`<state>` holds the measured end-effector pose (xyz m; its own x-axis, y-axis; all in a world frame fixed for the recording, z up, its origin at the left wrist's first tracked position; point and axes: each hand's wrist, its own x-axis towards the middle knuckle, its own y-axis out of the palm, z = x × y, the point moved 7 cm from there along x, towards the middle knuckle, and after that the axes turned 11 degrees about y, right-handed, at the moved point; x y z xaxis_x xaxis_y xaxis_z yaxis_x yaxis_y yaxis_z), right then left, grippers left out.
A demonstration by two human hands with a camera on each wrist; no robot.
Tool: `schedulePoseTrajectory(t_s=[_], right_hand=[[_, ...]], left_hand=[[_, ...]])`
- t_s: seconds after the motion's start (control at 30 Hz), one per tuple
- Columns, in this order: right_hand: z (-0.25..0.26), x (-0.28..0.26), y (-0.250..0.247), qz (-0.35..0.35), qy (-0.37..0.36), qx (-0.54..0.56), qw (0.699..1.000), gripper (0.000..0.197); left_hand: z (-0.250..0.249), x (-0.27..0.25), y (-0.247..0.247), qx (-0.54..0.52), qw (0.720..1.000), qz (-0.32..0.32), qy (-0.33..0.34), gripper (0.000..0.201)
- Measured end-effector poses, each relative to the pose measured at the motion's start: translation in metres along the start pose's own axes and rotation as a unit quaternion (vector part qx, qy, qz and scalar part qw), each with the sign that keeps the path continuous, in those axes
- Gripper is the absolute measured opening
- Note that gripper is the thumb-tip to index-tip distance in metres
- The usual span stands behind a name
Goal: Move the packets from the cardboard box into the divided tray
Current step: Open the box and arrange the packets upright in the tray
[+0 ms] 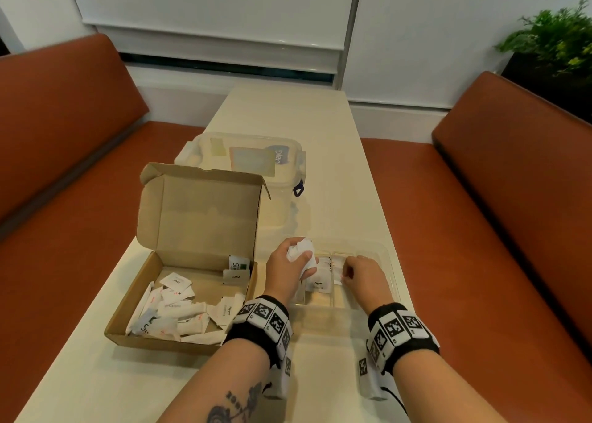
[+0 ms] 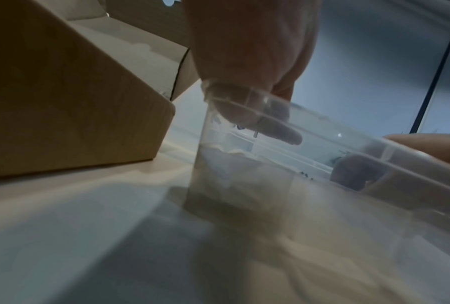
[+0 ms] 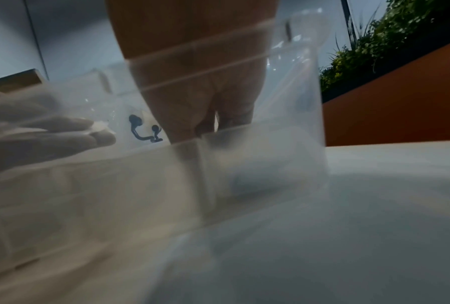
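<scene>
The open cardboard box (image 1: 150, 297) sits on the left of the table with several white packets (image 1: 173, 313) loose inside. Right of it lies the clear divided tray (image 1: 381, 256). My left hand (image 1: 302, 259) hovers over the tray's left end and grips a crumpled bunch of white packets (image 1: 299, 249). Below it a pepper packet (image 1: 318, 284) lies in the tray. My right hand (image 1: 347, 273) reaches into the middle compartment, fingers curled onto a white packet (image 1: 338, 270). In the wrist views both hands (image 2: 252, 82) (image 3: 192, 82) show blurred through the tray wall (image 2: 322, 144) (image 3: 296, 102).
A clear lidded container (image 1: 246, 163) with a dark blue clasp (image 1: 298, 189) stands behind the box. Orange benches (image 1: 64, 134) (image 1: 512, 182) run along both sides of the narrow table (image 1: 288, 111). A green plant (image 1: 554, 34) is at the far right.
</scene>
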<state>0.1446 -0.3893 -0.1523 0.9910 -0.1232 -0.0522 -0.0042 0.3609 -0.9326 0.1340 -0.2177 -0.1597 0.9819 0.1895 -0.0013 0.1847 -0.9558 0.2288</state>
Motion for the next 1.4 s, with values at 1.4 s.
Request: schedulePoseTrajectory(t_s=[1.4], right_hand=[[-0.005,0.008,-0.022,0.065,0.042,0.047,0.996,0.008]], left_hand=[[0.000,0.000,0.001,-0.083,0.996,-0.011,-0.020,0.025]])
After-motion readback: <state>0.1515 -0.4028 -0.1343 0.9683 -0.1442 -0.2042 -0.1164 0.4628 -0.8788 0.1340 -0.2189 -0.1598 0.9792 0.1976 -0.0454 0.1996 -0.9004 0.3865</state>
